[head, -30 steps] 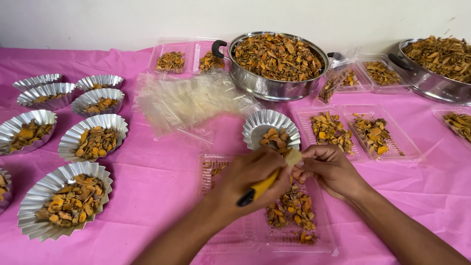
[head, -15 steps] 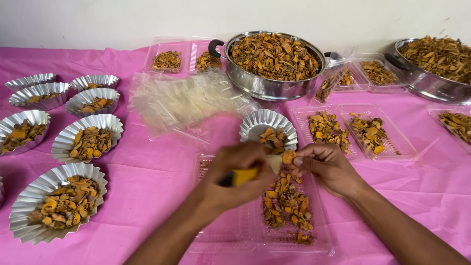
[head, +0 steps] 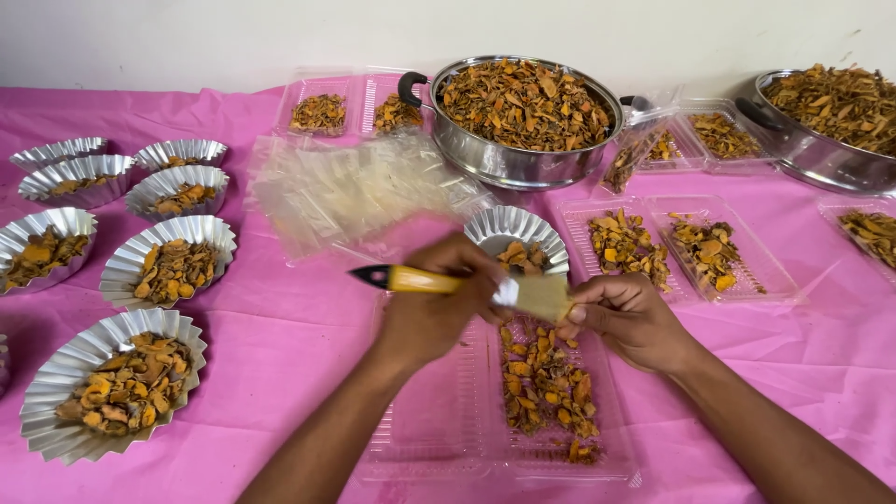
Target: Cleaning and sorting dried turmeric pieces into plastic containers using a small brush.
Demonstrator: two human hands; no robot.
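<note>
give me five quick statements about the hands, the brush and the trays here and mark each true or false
1. The left hand holds a brush with a yellow handle. True.
2. The right hand rests inside the steel pot. False: it is at the brush's bristle end, above the clear plastic tray.
3. The tablecloth is pink. True.
4. The clear tray under the hands is filled on both sides. False: only its right compartment holds dried orange pieces.
5. The fluted foil cups sit to the person's right. False: most stand on the left.
</note>
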